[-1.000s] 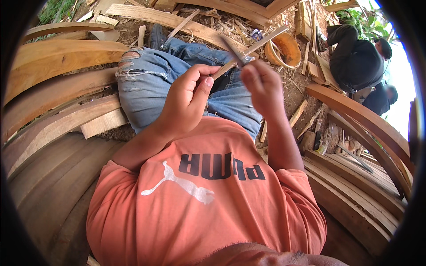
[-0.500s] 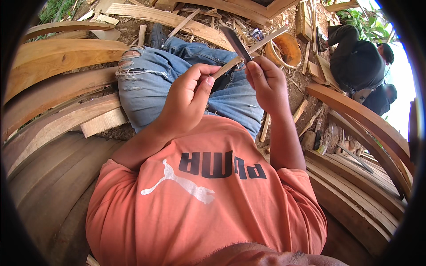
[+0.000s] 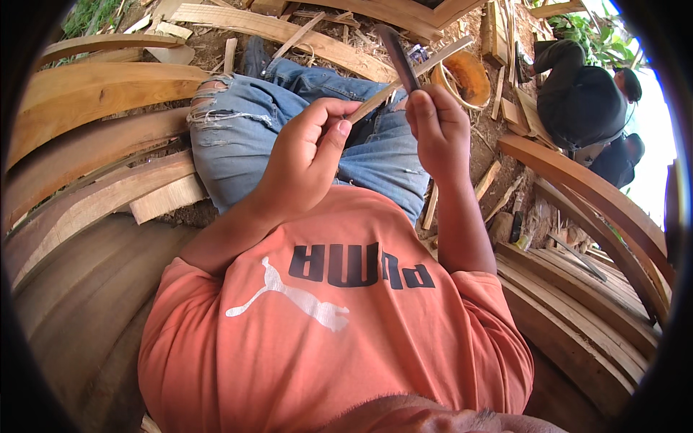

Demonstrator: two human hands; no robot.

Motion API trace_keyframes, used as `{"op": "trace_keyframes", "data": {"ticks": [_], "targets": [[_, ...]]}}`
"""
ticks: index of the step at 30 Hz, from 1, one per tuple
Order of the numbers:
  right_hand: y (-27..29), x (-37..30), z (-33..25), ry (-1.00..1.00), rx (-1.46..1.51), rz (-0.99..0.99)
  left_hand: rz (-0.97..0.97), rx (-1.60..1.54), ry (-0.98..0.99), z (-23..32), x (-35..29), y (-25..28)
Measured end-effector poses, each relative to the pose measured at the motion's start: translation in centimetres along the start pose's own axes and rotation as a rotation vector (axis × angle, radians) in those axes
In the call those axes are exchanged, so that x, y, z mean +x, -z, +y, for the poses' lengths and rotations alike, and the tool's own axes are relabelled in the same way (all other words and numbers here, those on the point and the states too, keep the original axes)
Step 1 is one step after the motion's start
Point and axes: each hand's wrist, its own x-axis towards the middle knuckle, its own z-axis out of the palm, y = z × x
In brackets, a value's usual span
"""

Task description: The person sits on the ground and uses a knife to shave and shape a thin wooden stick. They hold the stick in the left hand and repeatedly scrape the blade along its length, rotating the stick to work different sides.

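My left hand [image 3: 312, 144] is closed around the near end of a thin wooden strip [image 3: 434, 63], thumb pressed along its top. The strip slants up and to the right above my lap. My right hand [image 3: 439, 130] grips a knife [image 3: 398, 58] with a broad dark blade that points up and to the left. The blade crosses the strip just beyond my right fingers; whether its edge touches the wood I cannot tell. Its handle is hidden in my fist.
An orange-brown bucket [image 3: 465, 78] stands past my right hand. Curved planks [image 3: 108, 86] lie stacked at the left, more boards [image 3: 577, 310] at the right. Offcuts and shavings litter the ground. Two people in dark clothes [image 3: 581, 101] are at the upper right.
My right hand has shifted slightly right and up with the knife, farther along the strip, and the blade stands steeper. My left hand keeps its hold, almost unmoved.
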Motion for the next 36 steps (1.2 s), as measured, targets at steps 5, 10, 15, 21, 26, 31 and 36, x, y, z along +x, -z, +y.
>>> {"op": "trace_keyframes", "data": {"ticks": [5, 10, 15, 21, 26, 31, 36], "targets": [[0.5, 0.0, 0.8, 0.011, 0.005, -0.046, -0.015, -0.041, 0.03, -0.4, -0.2, 0.1], [0.9, 0.1, 0.8, 0.009, 0.194, -0.051, -0.017, -0.033, 0.028, -0.4, -0.1, 0.0], [1.0, 0.6, 1.3, 0.061, 0.899, 0.22, -0.031, 0.001, 0.017, -0.7, 0.3, 0.1], [-1.8, -0.8, 1.1, -0.176, 0.645, 0.113, -0.091, -0.007, 0.054, -1.0, 0.1, -0.4], [-1.7, -0.8, 0.9, -0.192, 0.623, 0.078, -0.163, -0.209, 0.226, -1.3, -0.4, -0.6], [-1.6, -0.8, 0.3, -0.254, 0.746, 0.062, -0.274, -0.347, 0.295, -1.2, -0.1, -0.1], [-1.2, -1.2, 0.8, -0.28, 0.798, 0.002, -0.328, -0.459, 0.414, -1.1, -0.1, 0.2]]}}
